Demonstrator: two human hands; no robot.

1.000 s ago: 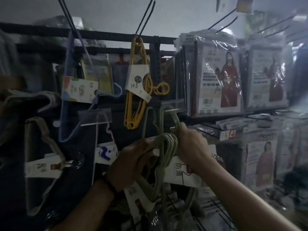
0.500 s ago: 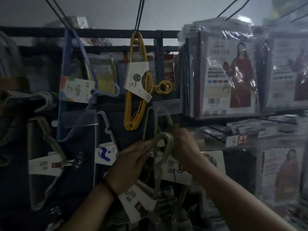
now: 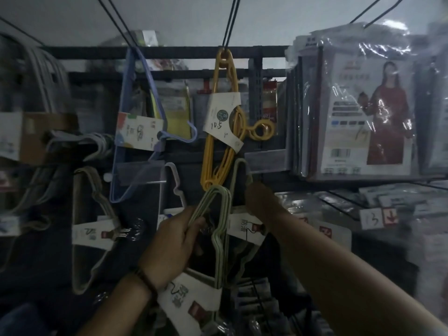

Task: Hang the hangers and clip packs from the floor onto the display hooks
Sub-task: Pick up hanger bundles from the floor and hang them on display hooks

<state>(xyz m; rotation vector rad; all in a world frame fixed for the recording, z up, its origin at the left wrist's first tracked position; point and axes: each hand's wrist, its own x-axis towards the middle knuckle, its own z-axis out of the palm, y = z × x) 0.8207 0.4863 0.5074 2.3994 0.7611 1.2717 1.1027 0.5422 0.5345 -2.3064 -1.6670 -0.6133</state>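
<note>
Low centre of the rack, in front of the dark display board, is the hanger bundle (image 3: 219, 258). It's several thin pale-green hangers stacked flat together, hook ends up. The curved tops are fanned slightly & sit just under the bottom tip of the yellow hangers (image 3: 208, 154). The necks kink once below the hooks, then run straight down into a white paper band (image 3: 191, 295) w/ black script & a small red square. The bundle hangs roughly upright, clear of any hook.

The left hand (image 3: 175, 241) grips it just below the hook ends, fingers curled round the wires. There's a dark bracelet (image 3: 145, 281) on that wrist. The right hand (image 3: 260, 201) is up & to the right of the hooks, reaching at a second pale hanger pack (image 3: 244, 226) already on the board. Its fingers point away from the cam & are blurred, so can't tell if they pinch anything. That pack's white card w/ black characters sits just behind the held bundle.

Above, the yellow hangers hang from a black hook, w/ a white tag (image 3: 221, 122) marked 10.5. Left of them are a blue hanger (image 3: 124, 93) w/ a colourful card, a white hanger (image 3: 176, 180) & beige hangers (image 3: 76, 202) w/ their own band. On the right are plastic-wrapped garment packs (image 3: 363, 112) w/ a photo of a person in a red dress on the front. Below them is a label (image 3: 371, 218) reading 13.
</note>
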